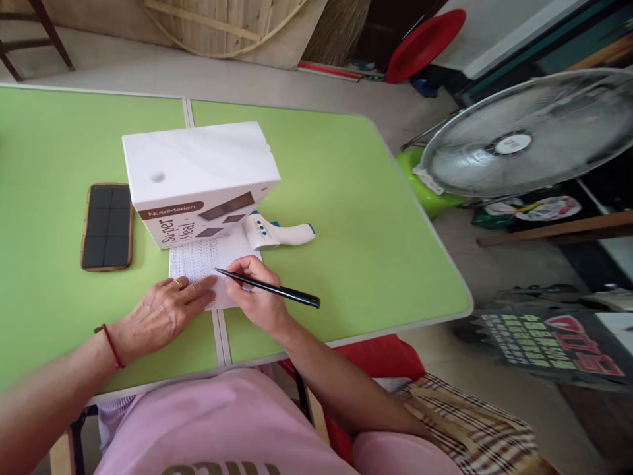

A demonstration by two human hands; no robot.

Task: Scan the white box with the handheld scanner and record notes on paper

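Note:
A black pen is gripped in my right hand, its tip touching or just above a white sheet of paper. Rows of small handwriting cover the sheet's left part; the right part is blank. My left hand, with a ring on one finger, lies flat with its fingers over the sheet's lower left. Behind the sheet stands a white "NutriMotion Super Meal" box, hiding the paper's far edge. Just right of the box lies a white handheld device with blue buttons.
The green folding table has a seam down its middle. A dark tray-like object with a wooden rim lies left of the box. Beyond the table's right edge stands a large fan. A red round stool or basin is farther back.

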